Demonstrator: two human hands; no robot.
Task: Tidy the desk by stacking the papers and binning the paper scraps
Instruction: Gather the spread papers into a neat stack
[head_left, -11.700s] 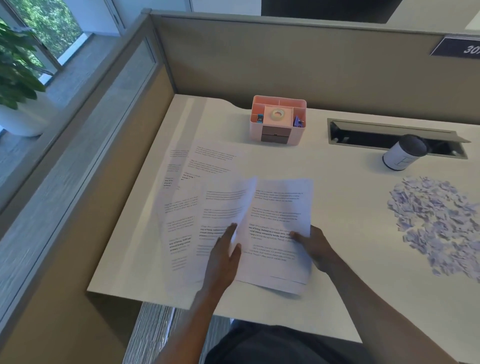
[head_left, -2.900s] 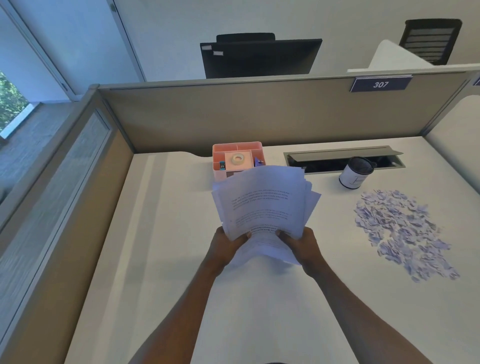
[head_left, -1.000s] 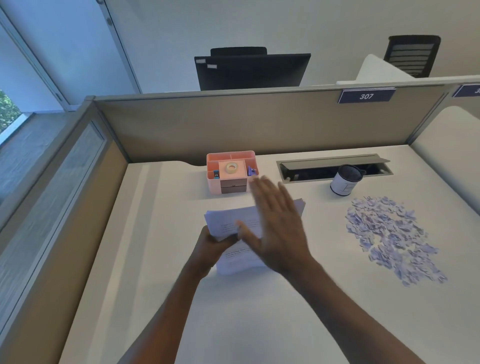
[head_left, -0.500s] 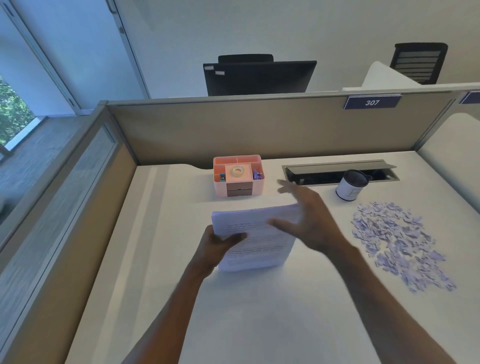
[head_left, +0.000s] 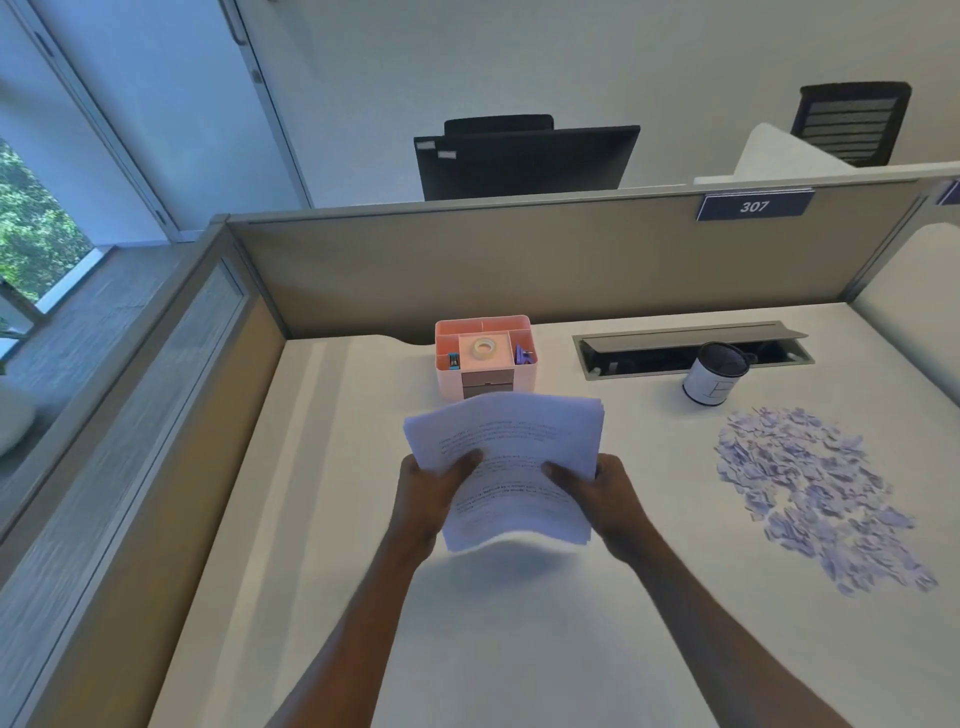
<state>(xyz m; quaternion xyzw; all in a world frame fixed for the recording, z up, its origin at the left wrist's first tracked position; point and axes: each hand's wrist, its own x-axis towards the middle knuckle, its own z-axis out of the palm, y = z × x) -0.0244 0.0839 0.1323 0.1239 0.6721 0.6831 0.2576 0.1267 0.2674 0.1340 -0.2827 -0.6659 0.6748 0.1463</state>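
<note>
A stack of printed white papers (head_left: 511, 447) is held above the white desk (head_left: 519, 649), near its middle, tilted up toward me with its lower edge off the surface. My left hand (head_left: 428, 493) grips the stack's left side, thumb on top. My right hand (head_left: 605, 493) grips its right side the same way. A wide patch of small purple-white paper scraps (head_left: 815, 499) lies spread on the desk to the right, apart from both hands.
A pink desk organiser (head_left: 485, 356) with a tape roll stands behind the papers. A small black-rimmed white cup (head_left: 714, 374) sits by the open cable slot (head_left: 691, 351). Tan partition walls (head_left: 519, 260) close the desk at the back and left.
My right hand, which hovered open over the stack, has come back and gripped its right side. The stack has lifted off the desk and tilted upward.
</note>
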